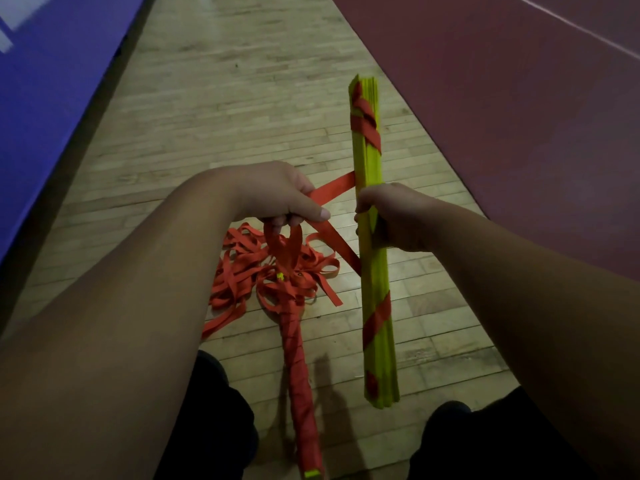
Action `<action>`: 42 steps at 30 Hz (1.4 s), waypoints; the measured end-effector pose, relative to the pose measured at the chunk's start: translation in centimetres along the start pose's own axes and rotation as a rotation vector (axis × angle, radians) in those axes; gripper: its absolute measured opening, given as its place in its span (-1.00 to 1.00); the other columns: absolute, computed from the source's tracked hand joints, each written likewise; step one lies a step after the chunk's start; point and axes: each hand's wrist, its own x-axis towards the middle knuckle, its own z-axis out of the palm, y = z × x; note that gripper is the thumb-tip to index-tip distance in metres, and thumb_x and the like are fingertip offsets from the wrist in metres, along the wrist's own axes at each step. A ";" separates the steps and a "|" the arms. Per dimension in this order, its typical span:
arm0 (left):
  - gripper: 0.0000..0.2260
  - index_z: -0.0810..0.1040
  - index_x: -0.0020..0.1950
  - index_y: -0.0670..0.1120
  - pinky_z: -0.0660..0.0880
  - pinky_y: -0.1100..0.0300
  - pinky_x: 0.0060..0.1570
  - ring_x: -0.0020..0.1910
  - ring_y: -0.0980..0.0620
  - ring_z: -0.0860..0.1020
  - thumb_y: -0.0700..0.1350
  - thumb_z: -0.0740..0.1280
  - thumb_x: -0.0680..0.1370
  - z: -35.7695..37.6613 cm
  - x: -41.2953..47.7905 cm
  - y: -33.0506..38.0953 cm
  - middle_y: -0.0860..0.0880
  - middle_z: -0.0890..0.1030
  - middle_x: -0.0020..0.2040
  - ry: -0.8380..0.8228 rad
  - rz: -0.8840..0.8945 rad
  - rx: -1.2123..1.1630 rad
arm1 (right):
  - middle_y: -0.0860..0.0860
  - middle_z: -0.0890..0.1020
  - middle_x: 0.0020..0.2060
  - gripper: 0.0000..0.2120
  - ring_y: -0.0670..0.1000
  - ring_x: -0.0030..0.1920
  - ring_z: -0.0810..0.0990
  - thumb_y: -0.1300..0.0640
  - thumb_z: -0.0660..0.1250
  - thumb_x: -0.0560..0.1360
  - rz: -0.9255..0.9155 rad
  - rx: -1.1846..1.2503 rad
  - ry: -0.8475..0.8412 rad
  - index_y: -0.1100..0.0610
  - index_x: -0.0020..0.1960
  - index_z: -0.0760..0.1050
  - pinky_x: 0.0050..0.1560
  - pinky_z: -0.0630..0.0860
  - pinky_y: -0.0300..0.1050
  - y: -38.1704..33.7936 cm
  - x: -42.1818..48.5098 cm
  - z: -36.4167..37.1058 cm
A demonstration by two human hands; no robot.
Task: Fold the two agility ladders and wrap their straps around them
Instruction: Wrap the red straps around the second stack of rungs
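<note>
Dark trouser legs [214, 427] fill the bottom edge, and two bare forearms reach forward over a pale wooden strip floor [242, 98]. The right hand [391, 216] has its fingers clenched round the middle of a long bundle of flat yellow-green ladder rungs [372, 278]. The bundle's long axis runs away from the person, with its near end by the right knee and its far end leaning slightly left.

A flat red woven strap [365, 126] is wound round the bundle near the far end and crosses it diagonally near the near end. A loop of it leaves the bundle's left edge. The left hand [273, 192] pinches that loop under the thumb, its lower fingers hooked through more red loops.

Those loops hang to a heap of loose red strap [242, 271] on the floor. From the heap a slim second bundle wound in red strap [301, 375] lies pointing back between the legs. It ends in a small yellow tag [311, 474], too small to read.

White marks on the blue mat [52, 98] at left are too blurred to read. A dark red court surface [485, 98] lies at right.
</note>
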 end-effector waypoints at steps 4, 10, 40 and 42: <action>-0.71 0.71 0.06 -0.18 0.52 0.15 -0.29 -0.40 0.06 0.45 0.05 0.56 0.61 0.1 0.2 -0.3 0.00 0.58 -0.32 -0.007 -0.018 0.046 | 0.17 0.68 -0.04 -0.93 0.07 -0.18 0.76 0.28 0.35 0.69 0.007 -0.177 -0.123 0.27 0.14 0.53 -0.22 0.70 -0.08 -0.1 -0.6 -0.1; -0.74 0.69 0.09 -0.15 0.50 0.20 -0.34 -0.43 0.10 0.43 0.04 0.55 0.62 0.3 0.2 -0.1 0.03 0.55 -0.34 0.015 -0.030 0.002 | 0.07 0.80 -0.07 -0.66 0.01 -0.13 0.81 0.00 0.64 0.49 -0.088 -0.275 -0.057 0.16 0.08 0.60 -0.13 0.74 -0.07 0.8 0.3 0.1; -0.80 0.72 0.02 -0.17 0.59 0.12 -0.25 -0.32 0.08 0.58 -0.04 0.58 0.59 0.6 0.5 -0.1 -0.04 0.70 -0.20 -0.002 -0.044 -0.021 | 0.10 0.80 0.06 -0.63 0.12 0.12 0.79 0.01 0.55 0.56 -0.106 -0.220 -0.272 0.19 0.26 0.63 0.12 0.74 0.16 0.3 -0.3 0.4; -0.83 0.73 0.12 -0.20 0.59 0.12 -0.25 -0.29 0.06 0.59 -0.11 0.53 0.62 0.6 0.5 0.1 -0.07 0.75 -0.13 0.018 -0.030 -0.055 | 0.09 0.80 0.04 -0.62 0.09 0.09 0.79 -0.04 0.58 0.53 -0.122 -0.245 -0.247 0.18 0.22 0.66 0.11 0.74 0.13 0.4 -0.2 0.6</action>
